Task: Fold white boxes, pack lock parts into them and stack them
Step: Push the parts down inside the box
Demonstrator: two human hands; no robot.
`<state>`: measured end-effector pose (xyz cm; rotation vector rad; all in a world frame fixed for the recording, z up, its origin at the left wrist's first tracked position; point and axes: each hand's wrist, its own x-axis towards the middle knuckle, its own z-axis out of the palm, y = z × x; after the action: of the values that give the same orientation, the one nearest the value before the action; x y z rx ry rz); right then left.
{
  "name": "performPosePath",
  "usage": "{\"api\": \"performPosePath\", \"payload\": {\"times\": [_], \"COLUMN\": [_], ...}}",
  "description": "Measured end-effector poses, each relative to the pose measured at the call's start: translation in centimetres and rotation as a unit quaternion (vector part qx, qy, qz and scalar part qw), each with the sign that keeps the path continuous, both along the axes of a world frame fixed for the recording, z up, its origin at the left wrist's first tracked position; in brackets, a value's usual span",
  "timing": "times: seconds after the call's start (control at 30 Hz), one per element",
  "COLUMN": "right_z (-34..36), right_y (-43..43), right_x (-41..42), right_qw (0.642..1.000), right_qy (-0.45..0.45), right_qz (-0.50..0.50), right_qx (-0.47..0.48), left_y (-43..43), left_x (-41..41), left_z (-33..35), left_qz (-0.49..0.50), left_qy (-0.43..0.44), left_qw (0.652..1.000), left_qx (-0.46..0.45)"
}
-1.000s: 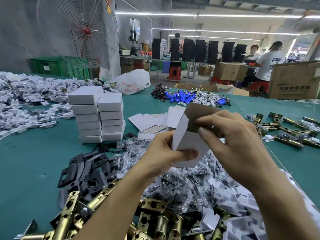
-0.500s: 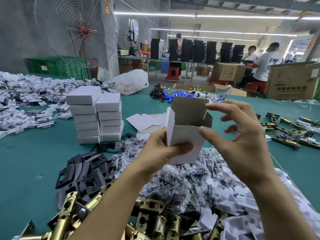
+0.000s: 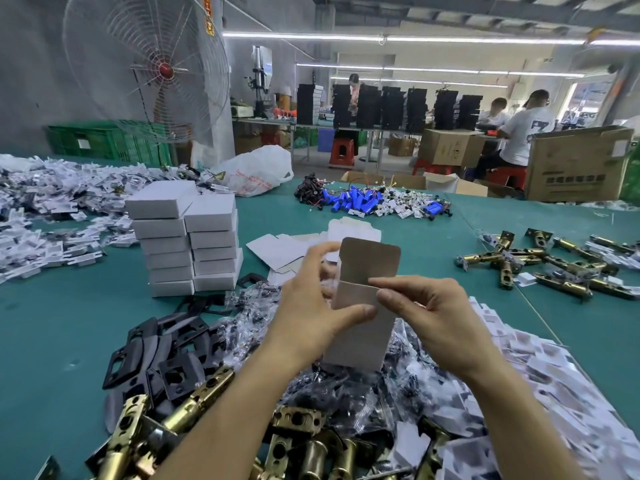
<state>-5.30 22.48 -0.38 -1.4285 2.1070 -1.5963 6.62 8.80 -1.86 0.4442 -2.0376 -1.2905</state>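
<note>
I hold a small white box (image 3: 360,337) upright above the table, its brown-lined top flap (image 3: 370,259) standing open. My left hand (image 3: 313,313) grips the box from the left, thumb across its front. My right hand (image 3: 434,317) pinches the box's upper right edge. Below lie brass latch bolts (image 3: 194,407), black strike plates (image 3: 162,355) and bagged small parts (image 3: 346,393). Two stacks of closed white boxes (image 3: 188,237) stand to the left. Flat unfolded box blanks (image 3: 284,249) lie behind my hands.
More brass latches (image 3: 540,263) lie at the right. Blue cylinders with wires (image 3: 363,202) and a white plastic bag (image 3: 256,171) sit farther back. White packets (image 3: 45,209) heap at the left. A large fan (image 3: 145,69), cardboard cartons (image 3: 578,164) and seated persons are beyond the green table (image 3: 52,334).
The box has turned so its front faces me and its top flap stands up. My right hand has dropped from above the box opening onto its upper right edge.
</note>
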Motion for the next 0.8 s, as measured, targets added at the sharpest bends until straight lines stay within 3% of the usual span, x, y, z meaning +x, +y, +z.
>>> {"api": "performPosePath", "payload": {"times": [0.17,0.37,0.6,0.73,0.8], "right_z": [-0.3,-0.5,0.6,0.5,0.4], "right_y": [0.0,0.0,-0.1,-0.5,-0.5], "right_x": [-0.4,-0.7,0.7,0.9,0.8], "right_qw": [0.999,0.997,0.978,0.988,0.983], "right_qy": [-0.022,-0.007,-0.116,-0.086,-0.119], "right_qz": [0.029,0.053,0.094,0.063,0.079], "right_qx": [0.018,0.054,-0.149,-0.112,-0.117], "left_y": [-0.2,-0.5,-0.7,-0.6,-0.6], "left_x": [0.1,-0.3,0.2,0.4,0.4], "left_z": [0.0,-0.3,0.7,1.0,1.0], "left_qz": [0.052,0.016,-0.065,-0.106,-0.108], "left_qy": [0.037,0.014,0.025,0.025,0.025], "left_qw": [0.997,0.999,0.982,0.955,0.949], "left_qx": [-0.041,0.029,0.174,0.275,0.296]}}
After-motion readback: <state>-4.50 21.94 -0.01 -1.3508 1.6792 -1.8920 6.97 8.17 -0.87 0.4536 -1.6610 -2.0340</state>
